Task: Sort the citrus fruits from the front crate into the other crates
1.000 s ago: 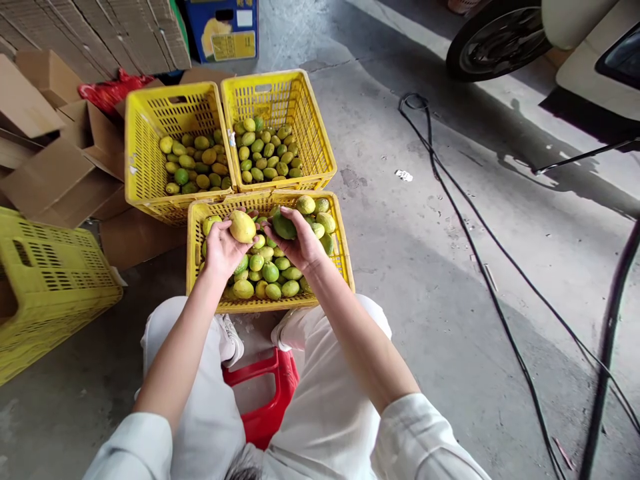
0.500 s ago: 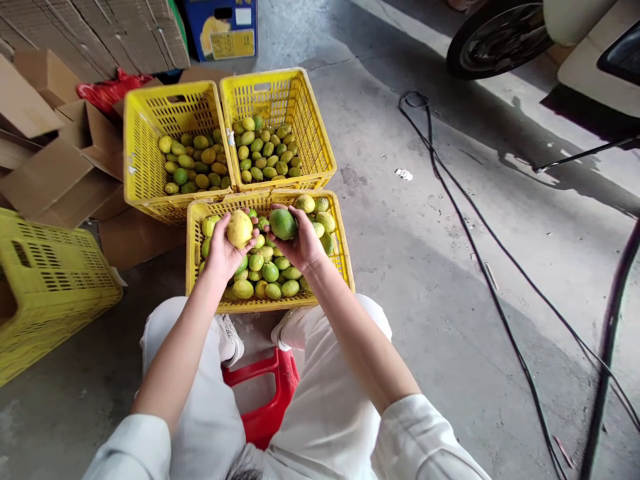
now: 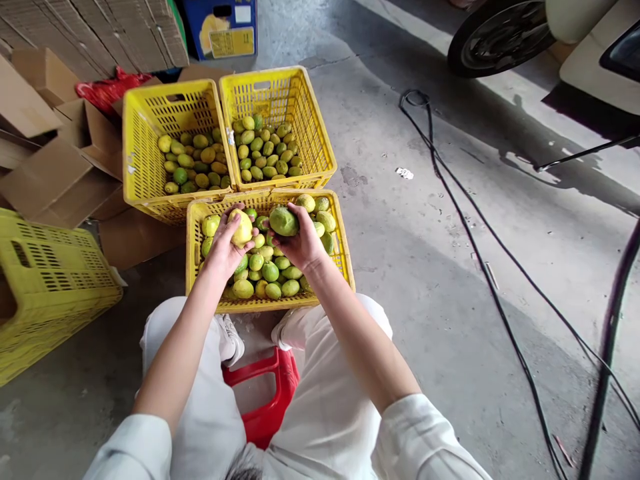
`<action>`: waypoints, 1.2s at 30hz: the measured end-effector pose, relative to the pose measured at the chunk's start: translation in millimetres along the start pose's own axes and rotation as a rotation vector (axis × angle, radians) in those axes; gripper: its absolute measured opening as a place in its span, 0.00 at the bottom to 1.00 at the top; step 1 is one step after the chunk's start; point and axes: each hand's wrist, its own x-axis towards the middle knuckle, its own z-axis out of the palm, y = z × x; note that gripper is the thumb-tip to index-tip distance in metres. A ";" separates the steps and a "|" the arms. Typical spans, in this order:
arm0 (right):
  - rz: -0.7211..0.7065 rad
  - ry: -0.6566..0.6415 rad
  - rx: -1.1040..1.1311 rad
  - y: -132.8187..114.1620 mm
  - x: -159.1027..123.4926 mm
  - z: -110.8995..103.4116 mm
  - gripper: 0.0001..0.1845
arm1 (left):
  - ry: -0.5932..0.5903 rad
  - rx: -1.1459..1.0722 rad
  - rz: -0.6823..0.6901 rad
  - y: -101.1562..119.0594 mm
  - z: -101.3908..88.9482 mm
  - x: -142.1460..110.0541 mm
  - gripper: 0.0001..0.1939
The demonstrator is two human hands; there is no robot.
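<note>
My left hand is closed around a yellow lemon, its thumb along the fruit's left side. In my right hand sits a dark green lemon, gripped between thumb and fingers. Both hands are held close together above the nearest yellow plastic crate. Green and yellow lemons fill the bottom of that crate, some hidden under my hands and wrists.
Behind stand two more yellow crates, the left one and the right one, each with several lemons. Another crate and cardboard boxes lie left. A red stool is between my legs; black cables cross the floor at right.
Both lemons have been turned in my hands: the green one now shows a duller, more elongated side, and the yellow one is rotated. My hands stay nearly in the same place.
</note>
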 end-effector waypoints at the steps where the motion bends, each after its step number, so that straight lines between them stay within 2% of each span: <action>1: -0.007 -0.006 0.000 -0.1 -0.1 0.4 0.16 | 0.007 0.001 -0.005 0.9 1.2 -0.5 0.08; 3: -0.021 0.003 0.012 -0.5 -1.1 2.2 0.15 | 0.020 -0.008 -0.025 2.5 3.2 -1.1 0.08; 6: -0.034 0.024 0.023 -1.6 -3.0 4.2 0.08 | 0.019 -0.019 -0.038 2.0 2.2 0.7 0.13; 9: -0.033 0.004 -0.007 -1.1 -3.6 2.1 0.02 | -0.013 0.030 0.006 -2.4 -4.6 5.3 0.14; 14: -0.056 -0.092 -0.130 6.6 -2.7 -4.6 0.08 | -0.153 0.173 0.124 -9.5 -16.7 11.5 0.21; 17: -0.041 -0.105 -0.175 9.6 -1.9 -3.7 0.09 | -0.170 0.199 0.163 -11.4 -18.8 11.6 0.24; 19: -0.010 -0.046 -0.153 8.3 -1.3 -1.2 0.09 | -0.165 0.201 0.167 -12.0 -18.5 10.6 0.24; 21: 0.025 0.018 -0.111 5.1 -0.7 1.3 0.17 | -0.145 0.199 0.151 -11.9 -16.6 9.4 0.22; 23: 0.034 0.047 -0.088 1.8 -0.3 3.1 0.20 | -0.089 0.180 0.123 -10.6 -12.4 7.8 0.15; 25: 0.016 0.063 -0.096 -0.2 -0.4 4.5 0.19 | -0.011 0.132 0.067 -7.8 -6.0 5.7 0.05; 27: -0.004 0.074 -0.108 -1.1 -1.4 5.8 0.16 | 0.053 0.064 -0.002 -4.2 1.5 3.2 0.12; 30: -0.003 0.071 -0.094 -1.8 -3.2 7.5 0.18 | 0.087 -0.011 -0.061 -0.2 9.1 1.0 0.20; 36: -0.083 0.022 -0.023 -3.1 -2.9 3.7 0.06 | 0.032 -0.014 0.013 -3.1 -2.6 5.0 0.09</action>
